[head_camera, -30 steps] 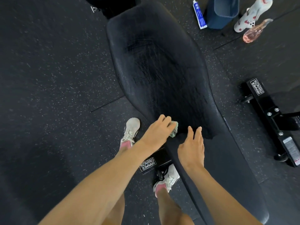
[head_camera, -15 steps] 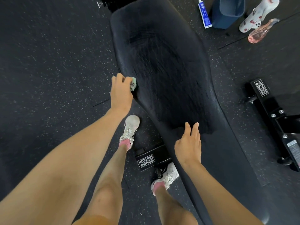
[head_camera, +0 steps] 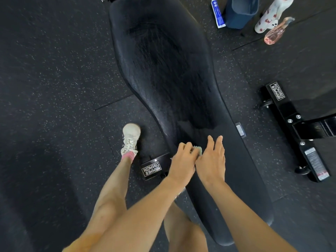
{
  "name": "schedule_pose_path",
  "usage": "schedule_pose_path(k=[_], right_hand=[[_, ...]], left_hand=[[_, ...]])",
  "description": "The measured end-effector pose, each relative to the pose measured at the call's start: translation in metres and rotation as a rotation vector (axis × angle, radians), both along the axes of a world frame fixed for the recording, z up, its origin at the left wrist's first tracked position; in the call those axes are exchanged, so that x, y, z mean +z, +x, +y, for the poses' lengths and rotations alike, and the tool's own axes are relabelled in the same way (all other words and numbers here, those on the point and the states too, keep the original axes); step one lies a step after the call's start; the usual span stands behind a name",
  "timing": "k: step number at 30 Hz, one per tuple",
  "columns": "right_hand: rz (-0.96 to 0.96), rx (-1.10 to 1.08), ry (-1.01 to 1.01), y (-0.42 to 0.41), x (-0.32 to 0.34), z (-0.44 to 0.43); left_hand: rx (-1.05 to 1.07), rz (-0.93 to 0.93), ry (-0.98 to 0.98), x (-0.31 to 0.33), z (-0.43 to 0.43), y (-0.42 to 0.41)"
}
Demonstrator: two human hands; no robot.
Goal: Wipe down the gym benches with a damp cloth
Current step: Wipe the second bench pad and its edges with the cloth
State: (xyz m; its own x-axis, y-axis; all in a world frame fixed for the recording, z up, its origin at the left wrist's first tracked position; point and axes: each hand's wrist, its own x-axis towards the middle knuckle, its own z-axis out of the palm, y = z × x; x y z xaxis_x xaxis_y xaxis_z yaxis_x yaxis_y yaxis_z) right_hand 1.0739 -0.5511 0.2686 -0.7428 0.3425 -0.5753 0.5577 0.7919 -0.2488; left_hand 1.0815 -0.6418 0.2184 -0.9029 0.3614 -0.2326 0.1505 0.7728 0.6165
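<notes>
A long black padded gym bench [head_camera: 163, 70] runs from the top centre down to the lower right; its upper half looks darker and wet. My left hand [head_camera: 183, 162] grips a small pale green cloth [head_camera: 198, 149] against the bench's left edge near its narrow part; only a corner of the cloth shows. Right beside it, my right hand [head_camera: 212, 160] rests flat on the bench top with straight fingers.
A black bench foot labelled Hammer Strength [head_camera: 152, 169] sits by my left shoe [head_camera: 130, 138]. Another black frame [head_camera: 294, 128] lies at the right. At the top right stand a blue bin [head_camera: 240, 11], a blue tube [head_camera: 217, 12], a patterned bottle [head_camera: 271, 13] and a pink spray bottle [head_camera: 276, 32].
My left hand swept with the cloth up along the bench's left edge, then came back down next to my right hand. The right hand stayed on the bench.
</notes>
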Motion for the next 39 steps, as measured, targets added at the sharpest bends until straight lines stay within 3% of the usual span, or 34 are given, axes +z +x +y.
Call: schedule_pose_path(k=[4, 9, 12, 21, 25, 28, 30, 34, 39], right_hand=[[-0.032, 0.013, -0.010, 0.023, 0.007, 0.019], [-0.034, -0.024, -0.018, 0.034, 0.000, 0.028], [-0.052, -0.038, -0.024, 0.038, -0.006, 0.029], [-0.136, -0.155, 0.055, 0.050, -0.011, 0.026], [-0.150, -0.180, 0.055, 0.058, -0.008, 0.014], [-0.151, -0.195, 0.034, 0.063, -0.006, -0.001], [-0.147, -0.190, 0.032, 0.065, -0.007, -0.012], [-0.136, -0.193, 0.033, 0.073, -0.010, -0.029], [-0.100, -0.185, 0.060, 0.080, -0.018, -0.034]], left_hand=[[0.005, -0.029, -0.002, 0.014, 0.000, -0.021], [0.352, 0.133, -0.147, 0.019, -0.045, -0.113], [0.358, 0.105, -0.205, 0.007, -0.036, -0.116], [-0.235, -0.005, -0.094, -0.001, 0.013, 0.002], [-0.620, -0.038, -0.155, 0.007, -0.004, -0.006], [-0.730, 0.080, -0.193, 0.012, -0.030, -0.040], [-0.657, 0.169, -0.175, 0.010, -0.050, -0.068], [-0.257, 0.220, -0.218, 0.000, -0.086, -0.109], [-0.015, 0.215, -0.162, -0.008, -0.075, -0.084]])
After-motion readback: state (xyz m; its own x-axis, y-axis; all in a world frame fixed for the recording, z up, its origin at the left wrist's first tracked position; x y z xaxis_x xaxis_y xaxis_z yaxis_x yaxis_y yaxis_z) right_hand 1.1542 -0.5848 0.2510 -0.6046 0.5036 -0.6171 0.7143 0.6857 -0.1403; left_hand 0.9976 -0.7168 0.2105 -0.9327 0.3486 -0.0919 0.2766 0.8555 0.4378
